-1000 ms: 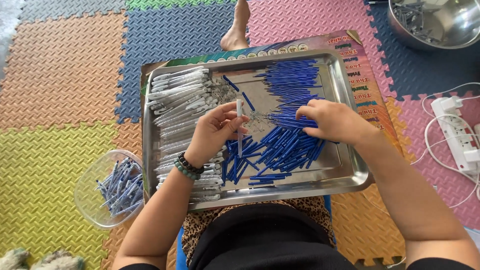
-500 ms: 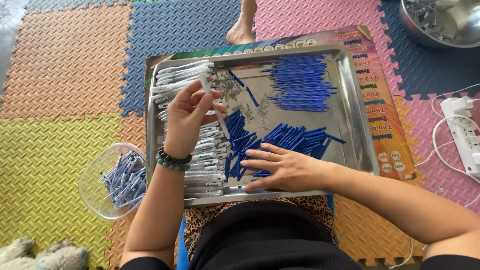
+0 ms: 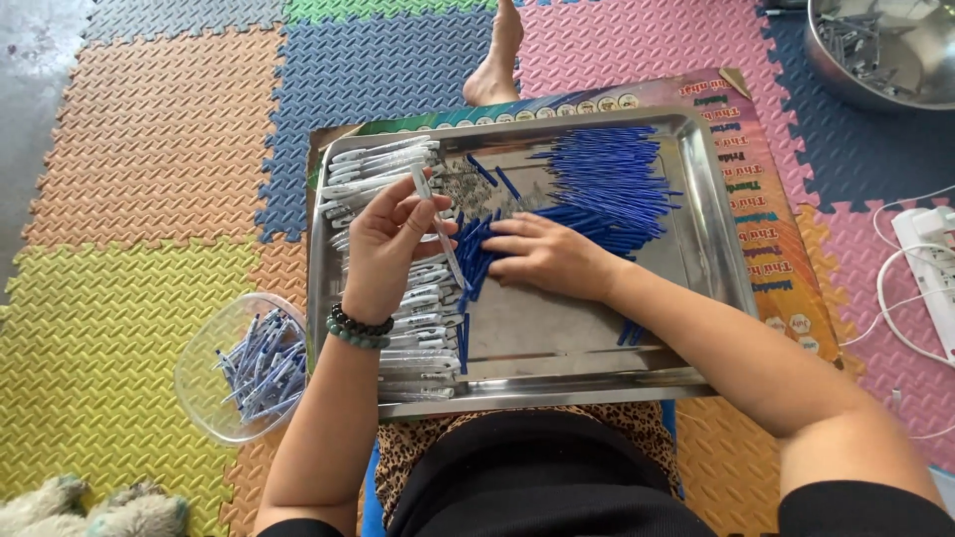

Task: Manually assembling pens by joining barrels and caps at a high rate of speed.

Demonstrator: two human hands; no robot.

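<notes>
At the far left of your view a clear plastic bowl (image 3: 242, 370) sits on the yellow foam mat (image 3: 99, 348), holding a loose heap of pens. Just beside it is the steel tray (image 3: 557, 348) across your lap.

Along the tray's left side lies a row of white pen barrels (image 3: 383, 164). Your left hand (image 3: 383, 254) is raised over that row, wrist banded with dark beads, its thumb and fingers pinched on one white pen barrel (image 3: 438, 229) — the barrel slants down to the right, its lower tip just above the blue pieces.

To the right, your right hand (image 3: 542, 254) lies palm down with the fingers together and pressed flat on the blue refills (image 3: 607, 179), at the near edge of the pile that fans across the tray's upper middle. A few stray blue refills (image 3: 629, 333) lie apart under your forearm.

Under the tray shows a printed cardboard sheet (image 3: 786, 239). Farther right, a white power strip (image 3: 930, 249) rests on the pink mat, and a steel bowl (image 3: 885, 50) stands at the top corner.
</notes>
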